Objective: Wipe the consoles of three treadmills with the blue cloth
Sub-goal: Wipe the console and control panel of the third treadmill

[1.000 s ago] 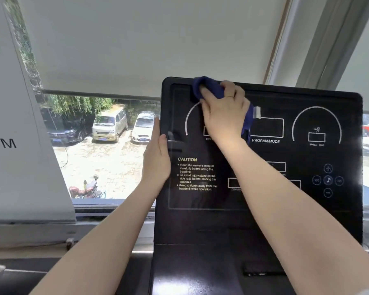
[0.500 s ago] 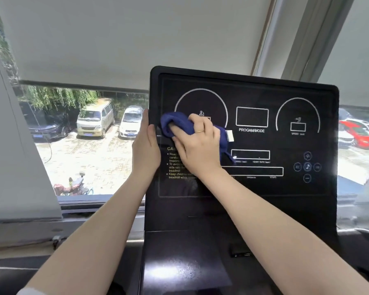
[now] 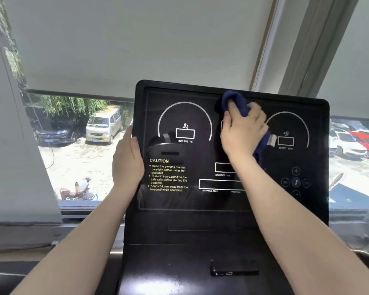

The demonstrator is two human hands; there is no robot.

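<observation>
A black treadmill console [image 3: 200, 216] stands upright in front of me, with white dials, display boxes and a yellow CAUTION label. My right hand [image 3: 242, 133] presses a bunched dark blue cloth [image 3: 234, 102] against the upper middle of the panel, near its top edge. More of the cloth hangs out below my palm on the right. My left hand [image 3: 127, 161] grips the console's left edge at mid height, thumb on the front face.
Behind the console is a window with a white roller blind [image 3: 136, 43] drawn halfway down; parked cars show outside. A white sign panel [image 3: 11, 145] leans at the left. A small slot with ports [image 3: 232, 271] sits in the lower console housing.
My right hand has carried the cloth from the lower left of the panel up and to the right, to the top middle. The left hand stays on the console's left edge.
</observation>
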